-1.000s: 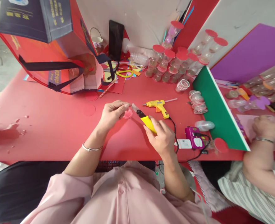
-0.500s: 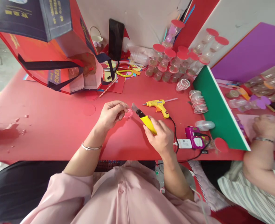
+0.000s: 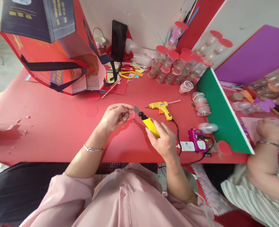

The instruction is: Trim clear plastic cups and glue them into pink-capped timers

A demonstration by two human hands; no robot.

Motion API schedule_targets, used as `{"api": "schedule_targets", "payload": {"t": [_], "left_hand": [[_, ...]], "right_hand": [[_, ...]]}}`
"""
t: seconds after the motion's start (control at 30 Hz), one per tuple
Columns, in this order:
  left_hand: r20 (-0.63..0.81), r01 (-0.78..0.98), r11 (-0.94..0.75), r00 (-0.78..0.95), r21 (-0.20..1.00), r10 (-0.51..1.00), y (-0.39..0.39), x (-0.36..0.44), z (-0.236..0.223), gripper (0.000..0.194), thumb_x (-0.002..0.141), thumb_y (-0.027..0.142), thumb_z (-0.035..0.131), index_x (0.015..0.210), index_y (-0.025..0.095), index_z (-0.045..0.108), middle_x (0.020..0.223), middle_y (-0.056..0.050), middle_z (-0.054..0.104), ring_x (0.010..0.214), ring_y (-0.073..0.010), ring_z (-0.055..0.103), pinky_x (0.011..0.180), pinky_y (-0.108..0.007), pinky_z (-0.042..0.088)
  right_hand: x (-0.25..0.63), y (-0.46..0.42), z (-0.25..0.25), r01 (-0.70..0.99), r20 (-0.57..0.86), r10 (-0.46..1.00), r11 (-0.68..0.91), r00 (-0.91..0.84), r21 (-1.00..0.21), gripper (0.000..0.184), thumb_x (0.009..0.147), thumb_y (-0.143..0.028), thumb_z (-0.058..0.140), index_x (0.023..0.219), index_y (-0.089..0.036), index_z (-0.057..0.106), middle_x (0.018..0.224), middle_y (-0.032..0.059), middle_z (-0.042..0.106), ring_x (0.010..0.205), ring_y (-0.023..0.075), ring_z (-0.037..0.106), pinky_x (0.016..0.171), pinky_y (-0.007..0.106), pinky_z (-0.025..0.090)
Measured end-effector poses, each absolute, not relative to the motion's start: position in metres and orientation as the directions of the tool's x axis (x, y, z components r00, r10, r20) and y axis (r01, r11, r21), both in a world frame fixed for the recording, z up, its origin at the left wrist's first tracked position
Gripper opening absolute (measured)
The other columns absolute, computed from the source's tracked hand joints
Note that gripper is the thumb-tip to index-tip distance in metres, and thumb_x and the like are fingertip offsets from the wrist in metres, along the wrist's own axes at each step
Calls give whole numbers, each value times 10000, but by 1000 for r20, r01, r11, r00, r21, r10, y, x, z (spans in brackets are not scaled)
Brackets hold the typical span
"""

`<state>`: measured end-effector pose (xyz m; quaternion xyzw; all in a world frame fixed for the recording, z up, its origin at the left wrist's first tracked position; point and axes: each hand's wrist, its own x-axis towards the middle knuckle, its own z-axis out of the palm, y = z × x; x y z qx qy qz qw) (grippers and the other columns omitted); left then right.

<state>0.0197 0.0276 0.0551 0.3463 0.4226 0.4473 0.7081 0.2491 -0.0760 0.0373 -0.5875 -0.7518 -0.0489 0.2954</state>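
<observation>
Yellow-and-black utility knife (image 3: pixel 151 127): held above the red table (image 3: pixel 59 132); blade out, its tip pointing up and left, close by the fingertips of the left hand (image 3: pixel 117 116).
Right hand (image 3: pixel 164 137): closed around the yellow handle.
Left hand: thumb and fingertips together; whether anything thin is pinched there, cannot tell.
Small round pink-red piece (image 3: pixel 131 116): mid-table, just under the left fingertips and partly hidden by them; contact unclear.
Yellow hot glue gun (image 3: pixel 160 107): lying right of the knife, nozzle to the left, clear glue stick (image 3: pixel 174 101) at its rear.
Magenta box (image 3: pixel 196 138): near edge of the table, right of the right hand, beside a white adapter (image 3: pixel 187 146).
Clear plastic cups (image 3: pixel 202 104): nested stack lying along the upright green board (image 3: pixel 224 110), right part of the table.
Hourglass-shaped cup pairs (image 3: pixel 172 66): piled at the far edge, red discs on their ends.
Red-and-navy bag (image 3: pixel 59 63): far left corner, dark handles drooping.
Black phone (image 3: pixel 119 41): propped upright at the far edge.
Yellow-and-red-handled scissors (image 3: pixel 127 74): among paper scraps before the phone.
Another person's hand (image 3: pixel 271 129): beyond the green board, right.
</observation>
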Motion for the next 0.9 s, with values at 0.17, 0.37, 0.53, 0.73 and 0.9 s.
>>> {"api": "schedule_targets", "payload": {"t": [0.17,0.37,0.53,0.73,0.9], "left_hand": [[-255,-330,348,293,878,921,25,19,56,299,760,433,820,756,137,770,638,-44,653,411,-58,393,386,-238,172],[-195,-250,256,246,934,950,23,21,57,282,706,394,902,686,153,757,643,-59,695,430,-41,347,422,-242,199],[-123,-322,125,25,938,992,30,14,55,257,696,352,866,633,179,688,537,17,559,425,-44,326,407,-232,197],[-190,-312,202,68,928,979,30,11,55,307,647,393,944,726,154,768,580,-3,605,439,-49,406,402,-219,227],[-240,-224,292,231,930,943,24,15,58,306,683,410,928,744,141,797,554,-22,612,448,-70,460,412,-217,275]], "right_hand": [[248,-78,39,912,471,867,312,-160,-266,393,1032,-387,658,1371,-193,690,1022,104,796,892,238,763,789,338,594],[245,-79,41,902,450,868,350,-211,-253,363,1032,-371,650,1342,-193,710,995,87,787,856,214,753,763,320,577],[248,-82,41,898,413,880,358,-234,-255,370,1030,-366,640,1360,-211,706,970,71,782,843,207,748,759,312,572],[254,-83,39,891,472,859,357,-196,-280,373,1018,-369,669,1339,-181,704,1034,100,804,867,227,765,775,331,593],[253,-80,41,903,522,841,328,-145,-277,357,1017,-365,661,1322,-183,699,1012,98,808,858,229,767,756,334,587]]}}
